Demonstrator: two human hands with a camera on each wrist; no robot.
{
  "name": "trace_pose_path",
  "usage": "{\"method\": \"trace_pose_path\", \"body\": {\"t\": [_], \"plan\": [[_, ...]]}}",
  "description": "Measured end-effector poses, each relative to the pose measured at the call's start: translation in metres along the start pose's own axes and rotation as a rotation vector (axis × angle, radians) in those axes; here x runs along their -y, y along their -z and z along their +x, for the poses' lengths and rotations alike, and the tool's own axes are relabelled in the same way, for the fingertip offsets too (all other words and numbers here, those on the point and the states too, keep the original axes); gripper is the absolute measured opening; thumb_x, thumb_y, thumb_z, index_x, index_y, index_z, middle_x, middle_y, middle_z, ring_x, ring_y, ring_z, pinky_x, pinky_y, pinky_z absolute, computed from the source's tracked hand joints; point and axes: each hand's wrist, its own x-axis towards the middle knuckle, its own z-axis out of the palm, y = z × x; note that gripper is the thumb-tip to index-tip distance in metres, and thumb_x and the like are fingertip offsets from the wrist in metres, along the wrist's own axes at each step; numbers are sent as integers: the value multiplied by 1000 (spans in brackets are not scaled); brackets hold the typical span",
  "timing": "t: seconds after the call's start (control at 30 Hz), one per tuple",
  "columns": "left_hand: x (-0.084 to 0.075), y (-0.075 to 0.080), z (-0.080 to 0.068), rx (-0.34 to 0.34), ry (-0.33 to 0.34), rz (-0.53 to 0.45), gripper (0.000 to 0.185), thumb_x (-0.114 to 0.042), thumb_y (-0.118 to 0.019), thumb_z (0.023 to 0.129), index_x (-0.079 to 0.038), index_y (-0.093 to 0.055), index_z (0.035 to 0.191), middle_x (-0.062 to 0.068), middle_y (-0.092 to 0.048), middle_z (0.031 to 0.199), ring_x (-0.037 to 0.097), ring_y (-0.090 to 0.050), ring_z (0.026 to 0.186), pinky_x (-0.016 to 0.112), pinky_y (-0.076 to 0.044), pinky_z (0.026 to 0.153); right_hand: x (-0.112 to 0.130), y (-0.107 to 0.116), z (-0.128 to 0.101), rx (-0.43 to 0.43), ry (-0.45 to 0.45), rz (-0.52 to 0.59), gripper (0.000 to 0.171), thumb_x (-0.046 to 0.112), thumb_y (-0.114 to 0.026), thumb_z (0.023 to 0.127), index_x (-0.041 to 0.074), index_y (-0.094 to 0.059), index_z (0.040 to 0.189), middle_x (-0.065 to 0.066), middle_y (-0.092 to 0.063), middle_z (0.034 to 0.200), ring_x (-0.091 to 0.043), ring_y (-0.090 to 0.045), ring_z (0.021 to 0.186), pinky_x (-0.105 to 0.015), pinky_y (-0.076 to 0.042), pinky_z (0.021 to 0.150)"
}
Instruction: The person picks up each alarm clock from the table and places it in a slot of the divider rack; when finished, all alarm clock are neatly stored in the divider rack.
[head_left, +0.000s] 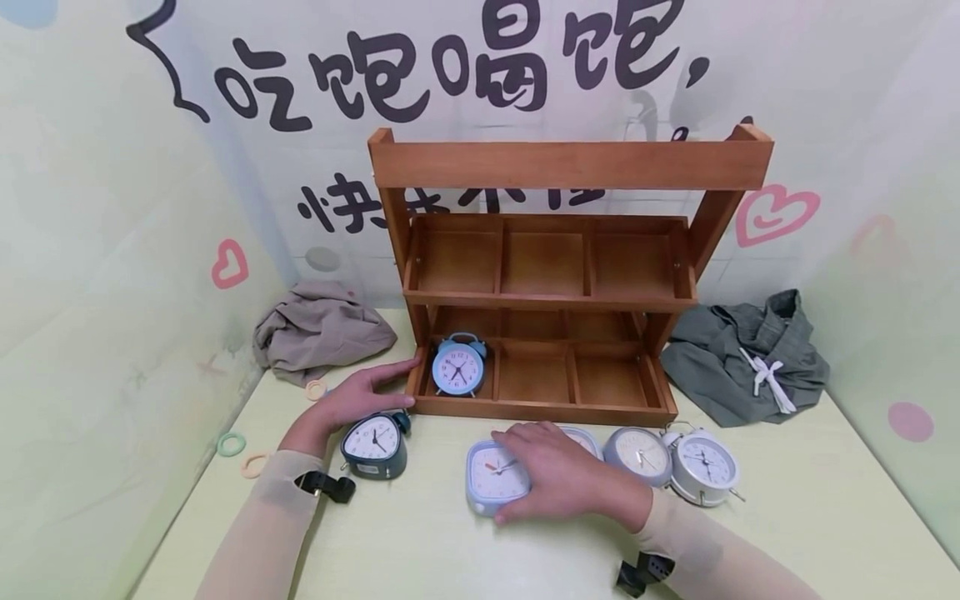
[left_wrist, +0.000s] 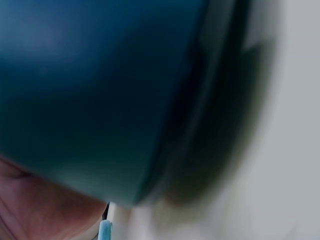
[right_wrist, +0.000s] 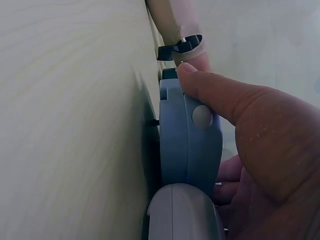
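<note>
My right hand [head_left: 558, 475] grips a light blue square alarm clock [head_left: 482, 482], thumb at its near edge and fingers over the far one. In the right wrist view the clock [right_wrist: 182, 142] stands edge-on beside the table surface. My left hand [head_left: 367, 396] touches the lower left corner of a wooden shelf [head_left: 547, 408] with straight fingers and thumb. Just below that hand sits a dark teal triangular alarm clock [head_left: 373, 442], which fills much of the left wrist view. A blue twin-bell clock [head_left: 458, 369] stands in the bottom tier's left compartment.
Right of my right hand are another square clock [head_left: 587, 438], partly hidden, a round clock [head_left: 639, 457] and a white twin-bell clock [head_left: 703, 467]. Crumpled cloths, brownish [head_left: 318, 333] and dark grey [head_left: 738, 358], flank the shelf. Small rings [head_left: 230, 444] lie at left.
</note>
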Motion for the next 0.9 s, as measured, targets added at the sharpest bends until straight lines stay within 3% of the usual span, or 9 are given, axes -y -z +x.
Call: {"method": "trace_pose_path", "body": {"t": [0.27,0.5,0.73,0.9], "plan": [[1,0,-1,6,-10,7,81,-55,-85,98,-38,-50,169,-6,-43,175,31,-32,166,63,-27,133,5,-5,1,-63,3,12,105,68,-96,75,5,-64,152,-4,-70,138,-24,-63,129,-50,-43,112],[-1,-1,-1,6,-16,1,81,-54,-84,98,-37,-50,169,-5,-43,176,31,-31,166,63,-26,133,9,0,-1,-99,-14,27,105,66,-98,73,6,-63,152,-5,-67,142,-25,-60,134,-55,-46,120],[1,-1,1,8,-22,-1,80,-54,-84,98,-38,-50,169,-6,-43,176,32,-31,166,64,-26,133,12,28,-3,-169,-69,80,108,57,-102,72,7,-59,157,-4,-64,147,-27,-59,136,-53,-52,115],[2,0,0,3,-17,8,80,-54,-84,98,-39,-50,169,-4,-43,176,33,-32,166,64,-26,133,2,54,3,-185,-102,55,107,56,-102,75,7,-57,159,-4,-63,147,-23,-58,129,-50,-57,107]]}}
